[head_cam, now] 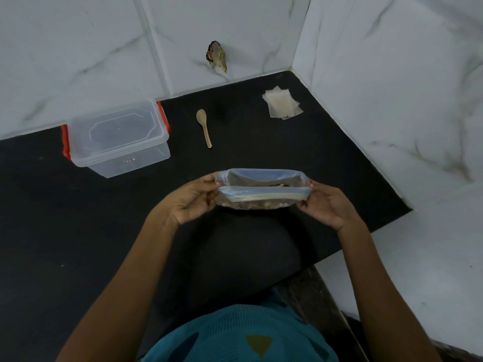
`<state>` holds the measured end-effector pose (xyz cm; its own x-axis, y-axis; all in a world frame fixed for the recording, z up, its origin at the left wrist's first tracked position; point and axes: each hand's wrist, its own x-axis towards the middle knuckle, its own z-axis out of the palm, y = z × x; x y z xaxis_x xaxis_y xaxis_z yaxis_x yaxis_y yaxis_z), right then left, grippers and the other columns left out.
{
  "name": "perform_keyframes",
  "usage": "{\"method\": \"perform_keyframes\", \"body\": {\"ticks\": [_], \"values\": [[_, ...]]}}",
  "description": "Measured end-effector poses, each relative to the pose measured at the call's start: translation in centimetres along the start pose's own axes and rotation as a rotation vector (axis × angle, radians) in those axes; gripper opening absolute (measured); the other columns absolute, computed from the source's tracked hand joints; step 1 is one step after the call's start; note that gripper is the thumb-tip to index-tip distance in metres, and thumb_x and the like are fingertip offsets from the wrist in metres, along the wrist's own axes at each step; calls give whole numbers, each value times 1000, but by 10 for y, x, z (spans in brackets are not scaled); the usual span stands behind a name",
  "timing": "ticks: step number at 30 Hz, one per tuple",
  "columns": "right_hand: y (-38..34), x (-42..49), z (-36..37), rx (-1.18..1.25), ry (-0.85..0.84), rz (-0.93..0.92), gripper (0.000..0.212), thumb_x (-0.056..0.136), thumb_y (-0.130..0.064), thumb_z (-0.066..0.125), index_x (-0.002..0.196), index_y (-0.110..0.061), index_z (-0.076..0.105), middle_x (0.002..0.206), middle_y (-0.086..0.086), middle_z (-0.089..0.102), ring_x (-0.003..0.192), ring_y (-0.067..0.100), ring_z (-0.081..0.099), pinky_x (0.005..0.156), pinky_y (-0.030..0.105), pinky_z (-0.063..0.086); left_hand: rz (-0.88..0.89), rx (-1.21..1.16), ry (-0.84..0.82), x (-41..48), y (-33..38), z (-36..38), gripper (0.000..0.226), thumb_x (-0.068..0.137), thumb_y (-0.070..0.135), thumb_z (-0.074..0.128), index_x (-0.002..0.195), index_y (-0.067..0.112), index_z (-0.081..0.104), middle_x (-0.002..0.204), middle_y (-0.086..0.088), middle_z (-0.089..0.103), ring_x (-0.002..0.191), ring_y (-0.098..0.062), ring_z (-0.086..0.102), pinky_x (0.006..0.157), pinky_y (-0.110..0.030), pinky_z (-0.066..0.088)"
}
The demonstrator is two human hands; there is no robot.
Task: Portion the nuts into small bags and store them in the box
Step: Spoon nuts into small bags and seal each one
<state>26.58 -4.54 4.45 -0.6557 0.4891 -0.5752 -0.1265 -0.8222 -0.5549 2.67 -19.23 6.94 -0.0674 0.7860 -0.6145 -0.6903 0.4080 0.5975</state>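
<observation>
A clear zip bag of mixed nuts [261, 190] with a blue zip strip is held just above the black counter [78, 231], its mouth pulled open. My left hand [192, 201] pinches its left end and my right hand [325, 203] pinches its right end. A clear plastic box [117, 138] with red clips and its lid on stands at the back left. A small wooden spoon [204, 127] lies behind the bag. A stack of small clear bags [282, 103] lies at the back right.
White marble-look tiled walls [392, 74] close the counter at the back and right, forming a corner. A dark broken patch [217, 56] marks the back wall above the spoon. The counter's front right edge [366, 231] drops off beside my right arm.
</observation>
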Motion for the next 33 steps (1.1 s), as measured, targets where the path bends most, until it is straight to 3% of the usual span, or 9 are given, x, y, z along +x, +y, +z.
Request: {"method": "perform_keyframes", "body": {"ticks": [2, 8, 16, 19, 22, 24, 26, 30, 33], "values": [[0, -1, 3, 4, 26, -5, 76, 33, -11, 89, 105, -11, 63, 100, 8, 67, 92, 18, 62, 75, 28, 55, -44, 26, 11, 1, 0, -2, 38, 80, 6, 53, 116, 16, 58, 103, -8, 61, 81, -12, 60, 61, -19, 55], [-4, -6, 8, -174, 193, 17, 35, 82, -1, 49, 113, -16, 57, 111, 9, 56, 98, 19, 54, 83, 29, 47, -32, 119, 189, 3, -8, 2, 18, 88, -1, 51, 101, 8, 60, 101, -13, 61, 87, -18, 62, 64, -21, 57], [-10, -20, 13, -523, 383, 93, 7, 87, -8, 56, 91, -9, 61, 97, 9, 63, 91, 17, 61, 72, 27, 51, -58, 242, 320, 2, -20, 1, 12, 87, 5, 56, 96, 10, 63, 96, -10, 64, 86, -16, 62, 72, -27, 53], [-14, -20, 8, -347, 326, 135, 10, 86, -9, 55, 93, -9, 62, 94, 8, 65, 89, 16, 62, 65, 25, 57, -68, 122, 304, 4, -20, 2, 15, 89, 6, 54, 101, 10, 61, 95, -10, 63, 85, -17, 62, 68, -26, 55], [-10, -16, 4, -52, 297, 123, 14, 80, -6, 55, 92, -9, 62, 86, 7, 65, 85, 15, 60, 57, 24, 57, -102, -232, 229, 4, -20, 2, 12, 91, 7, 50, 91, 7, 61, 86, -13, 66, 78, -21, 67, 63, -27, 57], [-3, -13, 6, 67, 269, 96, 24, 65, -3, 66, 87, -9, 63, 81, 7, 66, 81, 14, 61, 57, 26, 58, -79, -403, 197, 6, -24, 3, 16, 92, 7, 47, 88, 5, 62, 80, -14, 68, 70, -21, 70, 63, -27, 57], [3, -11, 7, 143, 243, 81, 43, 43, 4, 82, 81, -6, 66, 80, 8, 67, 75, 16, 64, 58, 30, 58, -44, -508, 200, 10, -28, 6, 16, 93, 6, 45, 88, 3, 61, 86, -16, 66, 79, -23, 67, 67, -29, 56], [5, -12, 15, 236, 282, 68, 16, 75, 2, 53, 89, -3, 59, 89, 10, 61, 85, 18, 57, 64, 32, 56, 9, -590, 217, 12, -27, 12, 18, 96, 4, 41, 90, 1, 58, 96, -17, 59, 106, -22, 56, 95, -35, 44], [4, -13, 18, 287, 301, 68, 16, 89, 1, 40, 93, 0, 56, 94, 15, 58, 89, 22, 55, 82, 34, 52, -4, -639, 220, 9, -23, 18, 17, 96, 5, 40, 95, -2, 56, 100, -18, 58, 121, -24, 50, 98, -39, 39]]}}
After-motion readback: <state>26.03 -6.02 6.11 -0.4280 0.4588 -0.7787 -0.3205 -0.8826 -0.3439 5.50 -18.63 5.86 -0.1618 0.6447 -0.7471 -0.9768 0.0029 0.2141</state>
